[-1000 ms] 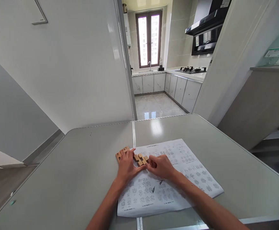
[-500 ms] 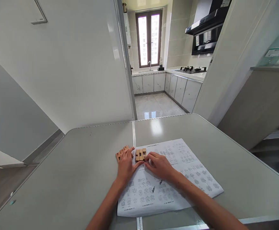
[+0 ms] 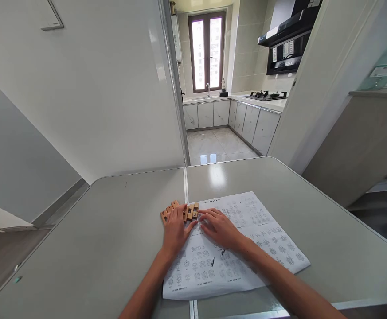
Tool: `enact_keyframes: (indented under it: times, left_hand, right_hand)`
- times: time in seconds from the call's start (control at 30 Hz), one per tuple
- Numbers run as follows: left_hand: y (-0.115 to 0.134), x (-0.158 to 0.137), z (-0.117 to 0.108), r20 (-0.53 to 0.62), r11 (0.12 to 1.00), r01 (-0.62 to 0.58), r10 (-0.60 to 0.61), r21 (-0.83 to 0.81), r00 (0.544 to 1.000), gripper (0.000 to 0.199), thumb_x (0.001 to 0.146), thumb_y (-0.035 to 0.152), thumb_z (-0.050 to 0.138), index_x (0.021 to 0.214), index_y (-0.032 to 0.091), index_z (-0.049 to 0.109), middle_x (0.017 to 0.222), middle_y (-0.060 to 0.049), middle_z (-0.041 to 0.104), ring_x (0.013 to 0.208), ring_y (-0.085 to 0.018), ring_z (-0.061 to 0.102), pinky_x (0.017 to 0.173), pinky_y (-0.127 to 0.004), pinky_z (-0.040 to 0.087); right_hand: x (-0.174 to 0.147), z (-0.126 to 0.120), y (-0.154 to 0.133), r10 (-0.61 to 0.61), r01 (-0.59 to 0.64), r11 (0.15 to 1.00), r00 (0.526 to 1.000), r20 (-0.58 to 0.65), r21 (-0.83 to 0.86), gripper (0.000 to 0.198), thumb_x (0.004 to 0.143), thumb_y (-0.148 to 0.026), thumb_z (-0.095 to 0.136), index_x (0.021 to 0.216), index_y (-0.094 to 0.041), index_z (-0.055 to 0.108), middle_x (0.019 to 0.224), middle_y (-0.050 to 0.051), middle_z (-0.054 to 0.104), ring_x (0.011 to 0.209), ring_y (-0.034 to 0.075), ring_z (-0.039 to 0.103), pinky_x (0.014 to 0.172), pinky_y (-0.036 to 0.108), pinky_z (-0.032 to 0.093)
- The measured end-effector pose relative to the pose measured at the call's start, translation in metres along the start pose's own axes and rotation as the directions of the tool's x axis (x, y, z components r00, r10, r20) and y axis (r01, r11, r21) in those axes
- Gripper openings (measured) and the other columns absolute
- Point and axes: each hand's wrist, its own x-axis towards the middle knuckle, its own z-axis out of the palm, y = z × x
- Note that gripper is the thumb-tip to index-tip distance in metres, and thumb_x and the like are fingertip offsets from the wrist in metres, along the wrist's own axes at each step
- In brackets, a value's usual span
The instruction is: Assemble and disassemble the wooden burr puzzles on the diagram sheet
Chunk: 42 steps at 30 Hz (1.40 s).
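Note:
Several notched wooden puzzle blocks (image 3: 190,212), some with numbers on them, lie side by side at the upper left of a printed instruction sheet (image 3: 213,283). My left hand (image 3: 176,228) rests over the left-hand blocks (image 3: 164,215), its fingers spread and covering part of them. The thumb reaches toward the lower edge of the row. My right hand (image 3: 218,228) lies on the sheet with fingers stretched out, the index fingertip at the right end of the row. I cannot tell whether that fingertip touches the last block.
The sheet carries rows of line drawings and two dark check marks. It lies across the metal seam (image 3: 185,186) of a grey table (image 3: 113,248). A small green object (image 3: 17,279) sits near the left edge. Beyond are a white wall and a kitchen doorway.
The right-hand blocks have shifted left toward the others and now slant slightly. My right hand's fingers have straightened away from a pinch on the end block; my left hand has barely moved.

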Motion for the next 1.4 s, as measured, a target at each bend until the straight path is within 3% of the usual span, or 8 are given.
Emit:
enact_keyframes:
  times: [0.2,0.33,0.43,0.57,0.7,1.4]
  left_hand:
    - [0.005,0.000,-0.002,-0.032,1.000,-0.001,0.001,0.026,0.999,0.055,0.089,0.035,0.076,0.136,0.026,0.048,0.126,-0.009,0.064,0.118,-0.031,0.062,0.102,-0.047,0.047]
    - [0.013,0.002,-0.006,-0.085,0.998,-0.035,0.039,0.048,0.996,0.047,0.090,0.030,0.072,0.132,0.026,0.052,0.126,-0.009,0.062,0.116,-0.029,0.062,0.100,-0.044,0.048]
    - [0.018,0.001,-0.007,-0.079,0.994,-0.113,0.112,-0.010,0.991,0.032,0.094,0.024,0.062,0.125,0.025,0.054,0.117,-0.008,0.064,0.100,-0.023,0.066,0.086,-0.035,0.053]
    - [0.021,-0.005,-0.004,0.050,0.963,-0.252,0.257,-0.091,0.965,0.021,0.097,0.021,0.055,0.118,0.024,0.055,0.084,0.001,0.065,0.068,-0.015,0.065,0.064,-0.025,0.049]
    - [0.020,-0.009,-0.001,0.131,0.945,-0.309,0.322,-0.110,0.938,0.020,0.097,0.017,0.052,0.115,0.023,0.056,0.062,0.008,0.058,0.051,-0.012,0.058,0.054,-0.023,0.041]
    - [0.021,-0.009,-0.002,0.112,0.944,-0.314,0.324,-0.099,0.940,0.012,0.098,0.018,0.052,0.107,0.022,0.058,0.060,0.007,0.062,0.050,-0.012,0.062,0.051,-0.022,0.039]
  right_hand:
    - [0.000,0.001,0.002,-0.003,0.003,1.000,1.000,0.011,-0.006,0.020,0.096,-0.013,0.059,0.110,-0.024,0.067,0.141,0.009,0.066,0.132,0.028,0.058,0.108,0.051,0.047]
    - [0.000,0.003,0.003,-0.017,0.020,0.999,0.998,-0.061,0.048,0.024,0.094,-0.007,0.055,0.106,-0.025,0.066,0.131,0.008,0.070,0.124,0.027,0.062,0.103,0.047,0.050]
    - [-0.001,0.006,0.005,-0.004,0.012,0.998,0.993,-0.117,0.062,0.031,0.089,0.000,0.050,0.100,-0.024,0.067,0.112,0.007,0.072,0.104,0.023,0.068,0.088,0.036,0.054]
    - [-0.004,0.010,0.008,-0.007,0.010,0.999,0.997,-0.083,0.035,0.030,0.087,0.002,0.049,0.088,-0.023,0.066,0.088,0.001,0.071,0.072,0.016,0.065,0.069,0.027,0.049]
    - [-0.007,0.012,0.008,-0.044,0.045,0.999,0.998,-0.036,0.024,0.027,0.086,0.000,0.052,0.082,-0.023,0.067,0.082,-0.001,0.071,0.067,0.014,0.063,0.064,0.025,0.043]
    - [-0.009,0.020,0.009,-0.054,0.054,0.999,0.998,-0.029,0.003,0.027,0.088,-0.001,0.049,0.076,-0.022,0.063,0.075,-0.002,0.067,0.060,0.012,0.055,0.059,0.025,0.035]
